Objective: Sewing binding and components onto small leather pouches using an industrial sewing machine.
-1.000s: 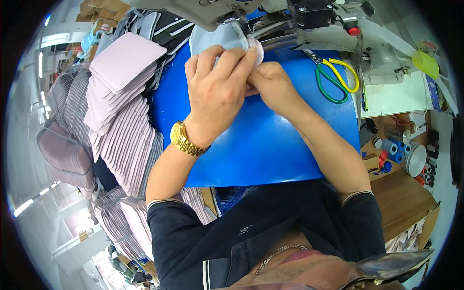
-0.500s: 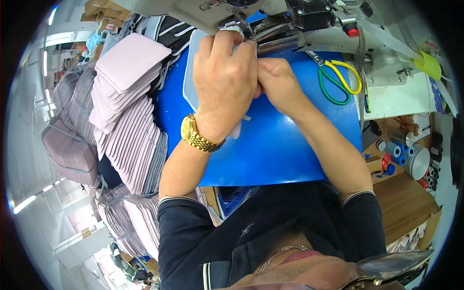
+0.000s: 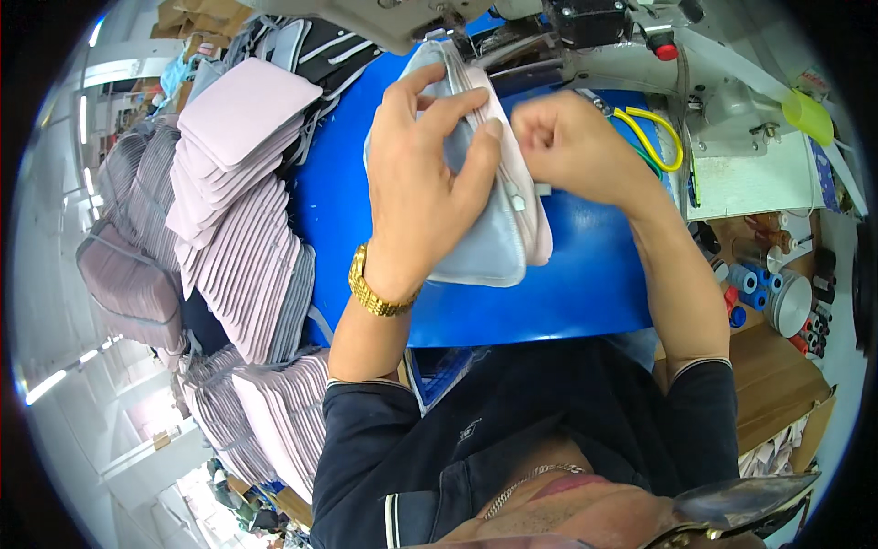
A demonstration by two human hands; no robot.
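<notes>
A flat padded pouch [image 3: 480,240], light grey on one face and pale pink on the other, stands part-turned below the sewing machine head [image 3: 384,18]. A zipper [image 3: 498,151] seems to run along its edge, with small pale tabs at the near end. My left hand [image 3: 416,174], a gold watch on its wrist, grips the pouch with fingers and thumb over the upper edge. Just right of the pouch, my right hand [image 3: 581,151] is curled closed and slightly blurred; what its fingers hold, if anything, is hidden. It partly covers the scissors [image 3: 675,142] with yellow and green handles.
Tall stacks of pink and grey padded panels [image 3: 242,284] line the left side of the blue work surface [image 3: 567,293]. Black straps and pieces [image 3: 334,59] lie behind them. At right are thread spools [image 3: 754,288] and a cardboard box [image 3: 777,375]. A red button [image 3: 666,52] sits on the machine.
The pouch has come toward me from beneath the machine head and turned, showing its pink side and zipper. My right hand has drawn away to the right; my left hand has spread over the pouch.
</notes>
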